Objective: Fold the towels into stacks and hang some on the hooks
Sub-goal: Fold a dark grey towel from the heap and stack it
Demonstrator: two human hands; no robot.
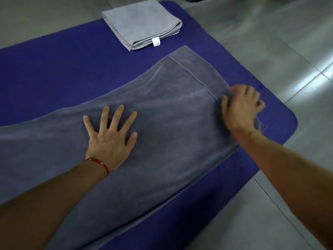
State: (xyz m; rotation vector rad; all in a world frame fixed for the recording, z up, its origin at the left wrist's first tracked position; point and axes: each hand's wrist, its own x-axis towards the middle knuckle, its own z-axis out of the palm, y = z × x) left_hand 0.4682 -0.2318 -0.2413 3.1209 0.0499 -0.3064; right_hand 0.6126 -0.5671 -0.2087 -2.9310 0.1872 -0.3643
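Left hand (110, 139) lies flat, fingers spread, pinning the grey towel (162, 123) mid-mat (54, 78). Right hand (241, 105), blurred, fingers curled, seems to pinch the towel's hem near the mat's right edge. Pull unevenly and the fold skews; the folded towel (140, 24) waits at the far edge.

Indoor room, most likely a home or a gym-type space; the exact kind cannot be settled. Floor (270, 37) is large grey glossy tiles with thin grout lines, reflecting light at the right. A ribbed blue exercise mat (54, 78) lies directly on it as the work surface, carrying a spread grey towel (171, 123) and a folded pale towel (142, 24).
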